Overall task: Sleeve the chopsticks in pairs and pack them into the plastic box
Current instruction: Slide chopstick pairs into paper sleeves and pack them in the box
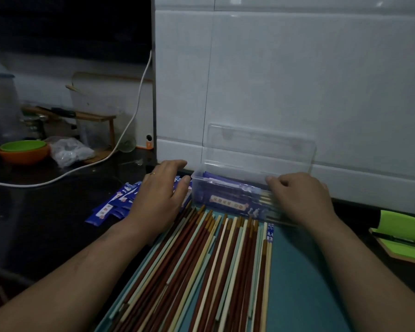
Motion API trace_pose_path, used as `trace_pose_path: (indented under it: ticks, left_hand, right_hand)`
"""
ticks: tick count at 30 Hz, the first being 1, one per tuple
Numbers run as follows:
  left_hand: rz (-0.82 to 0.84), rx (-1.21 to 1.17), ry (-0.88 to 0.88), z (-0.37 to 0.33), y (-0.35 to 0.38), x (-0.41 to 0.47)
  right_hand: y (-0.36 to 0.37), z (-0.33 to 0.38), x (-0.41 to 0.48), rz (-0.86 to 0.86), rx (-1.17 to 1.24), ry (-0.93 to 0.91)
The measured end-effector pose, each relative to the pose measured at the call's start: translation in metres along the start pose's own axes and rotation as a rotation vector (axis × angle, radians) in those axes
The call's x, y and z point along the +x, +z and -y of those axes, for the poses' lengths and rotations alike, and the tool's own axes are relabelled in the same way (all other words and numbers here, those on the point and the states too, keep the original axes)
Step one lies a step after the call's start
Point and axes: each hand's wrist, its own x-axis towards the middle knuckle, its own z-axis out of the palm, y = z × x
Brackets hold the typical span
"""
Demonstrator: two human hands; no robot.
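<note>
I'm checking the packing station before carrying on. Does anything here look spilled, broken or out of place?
Nothing looks damaged or spilled. The loose chopsticks lie fanned rather than squared on the teal mat, and the blue sleeves sit in an untidy heap left of the plastic box.

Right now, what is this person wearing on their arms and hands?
Nothing covers either forearm: no sleeves show, and there are no gloves, watch or bracelet. The left hand wears a thin gold-coloured ring; the right hand is bare.
</note>
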Motion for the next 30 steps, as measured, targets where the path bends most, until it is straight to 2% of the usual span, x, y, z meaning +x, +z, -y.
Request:
trace_pose_path:
  ticks: [3, 5, 9, 13, 18, 24, 30]
  left_hand:
    - [-0.034, 0.044, 0.017, 0.001, -0.001, 0.001]
    - [-0.04, 0.164, 0.028, 0.004, 0.0, 0.004]
    - [0.126, 0.353, -0.059, 0.007, 0.003, 0.004]
    - [0.199, 0.414, -0.108, 0.006, 0.003, 0.006]
    - [0.177, 0.379, -0.156, 0.002, 0.001, 0.006]
    - [0.059, 0.379, -0.141, -0.002, -0.008, 0.006]
    - [-0.099, 0.161, -0.261, -0.001, -0.013, 0.006]
  right_hand:
    - [0.0, -0.001, 0.001, -0.112, 0.076, -0.026]
    - [-0.001, 0.0, 0.002, -0.196, 0.18, -0.09]
    - [0.002, 0.015, -0.006, -0.227, 0.333, -0.329]
    - [0.008, 0.031, -0.018, -0.017, 0.358, -0.479]
    - [0.014, 0.031, -0.022, 0.241, 0.292, -0.476]
    - [0.013, 0.024, -0.02, 0.318, 0.266, -0.407]
    - [0.012, 0.029, -0.024, 0.396, 0.187, -0.453]
